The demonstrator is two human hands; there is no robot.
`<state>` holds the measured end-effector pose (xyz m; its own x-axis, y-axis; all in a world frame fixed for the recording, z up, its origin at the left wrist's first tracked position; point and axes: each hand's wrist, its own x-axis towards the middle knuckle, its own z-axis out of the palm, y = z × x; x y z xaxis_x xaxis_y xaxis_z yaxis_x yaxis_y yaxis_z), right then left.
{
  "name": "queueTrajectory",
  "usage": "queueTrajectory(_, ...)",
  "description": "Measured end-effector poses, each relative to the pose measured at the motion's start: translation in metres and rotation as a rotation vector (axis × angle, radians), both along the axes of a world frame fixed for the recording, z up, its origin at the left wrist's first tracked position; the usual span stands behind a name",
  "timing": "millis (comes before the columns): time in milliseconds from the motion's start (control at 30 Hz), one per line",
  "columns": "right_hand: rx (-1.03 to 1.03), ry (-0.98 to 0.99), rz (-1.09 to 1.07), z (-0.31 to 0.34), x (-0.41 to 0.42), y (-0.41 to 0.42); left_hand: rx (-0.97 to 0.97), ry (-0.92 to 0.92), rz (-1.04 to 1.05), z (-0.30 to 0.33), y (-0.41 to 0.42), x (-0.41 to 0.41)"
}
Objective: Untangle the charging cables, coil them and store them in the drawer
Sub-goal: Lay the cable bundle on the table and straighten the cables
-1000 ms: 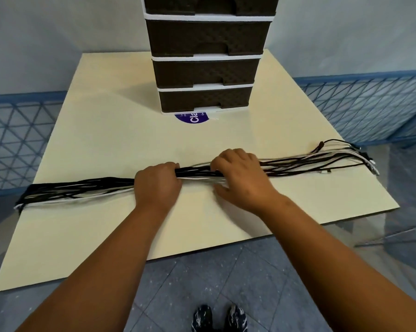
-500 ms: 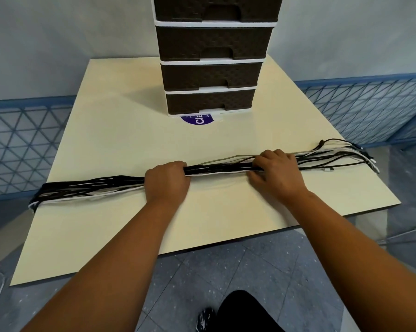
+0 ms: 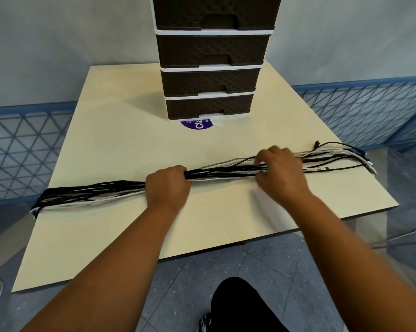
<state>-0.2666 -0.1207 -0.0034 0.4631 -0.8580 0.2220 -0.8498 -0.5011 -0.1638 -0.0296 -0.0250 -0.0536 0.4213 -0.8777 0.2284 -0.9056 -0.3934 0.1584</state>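
Pale grey walls and a blue mesh fence (image 3: 22, 152) frame the scene, with a cream tabletop (image 3: 130, 144) filling the middle of the frame above a speckled grey tile floor (image 3: 183, 279). At the top centre stands a drawer unit (image 3: 213, 77) with dark brown woven-look fronts in a white frame; all four fronts in view are pushed in. Just below its base a round purple sticker (image 3: 197, 123) pokes out from under it, showing white letters "Cla"; the rest of the word is hidden.

Across the middle of the frame lies a long bundle of cables (image 3: 221, 170), black and white strands mixed, running from the left table edge to the right one. Its right end fans out into loose plugs.

The left hand (image 3: 167, 188) is curled in a fist around the bundle near the centre. The right hand (image 3: 281, 171) sits further right along the bundle, fingers bent over it and pinching strands; it is motion-blurred, so the exact grip is unclear.

A thin grey strand (image 3: 226, 162) arcs slightly away from the bundle between the hands. At the bottom centre a dark trouser leg (image 3: 240, 307) and a shoe (image 3: 205, 324) show.
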Motion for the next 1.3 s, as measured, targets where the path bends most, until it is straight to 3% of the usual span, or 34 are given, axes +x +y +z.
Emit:
queueTrajectory(100, 0.019, 0.101, 0.141, -0.023, 0.014, 0.016, -0.012, -0.012, 0.002, 0.0, 0.0, 0.0)
queueTrajectory(333, -0.116, 0.171, 0.096, -0.03, -0.015, -0.019, -0.007, -0.016, 0.005, 0.001, 0.001, 0.0)
queueTrajectory(500, -0.054, 0.402, 0.116, -0.012, -0.031, -0.033, -0.001, -0.012, 0.004, 0.001, 0.0, 0.0)
queueTrajectory(567, -0.007, 0.401, -0.009, -0.004, -0.053, -0.047, -0.014, -0.01, 0.003, 0.001, 0.001, 0.0)
queueTrajectory(733, 0.17, -0.006, -0.206, 0.022, -0.108, -0.075, -0.005, -0.016, 0.009, 0.0, 0.0, 0.0)
queueTrajectory(833, 0.495, 0.108, -0.129, 0.027, -0.111, -0.072, -0.006, -0.015, 0.008, 0.001, 0.0, -0.001)
queueTrajectory(867, 0.515, 0.173, -0.117, 0.026, -0.107, -0.069, -0.003, -0.018, 0.005, 0.002, 0.0, -0.002)
queueTrajectory(933, 0.349, 0.173, -0.105, 0.024, -0.087, -0.058, -0.002, -0.021, 0.003, 0.002, 0.001, -0.001)
queueTrajectory(1033, 0.117, -0.003, 0.015, 0.018, -0.043, -0.031, -0.022, -0.017, -0.001, 0.001, 0.001, -0.001)
queueTrajectory(1133, 0.04, 0.008, 0.241, -0.001, -0.008, -0.007, -0.009, -0.017, -0.007, 0.001, 0.001, -0.001)
queueTrajectory(1300, 0.095, 0.075, 0.194, -0.019, 0.008, -0.002, -0.009, -0.009, 0.002, 0.001, 0.001, -0.002)
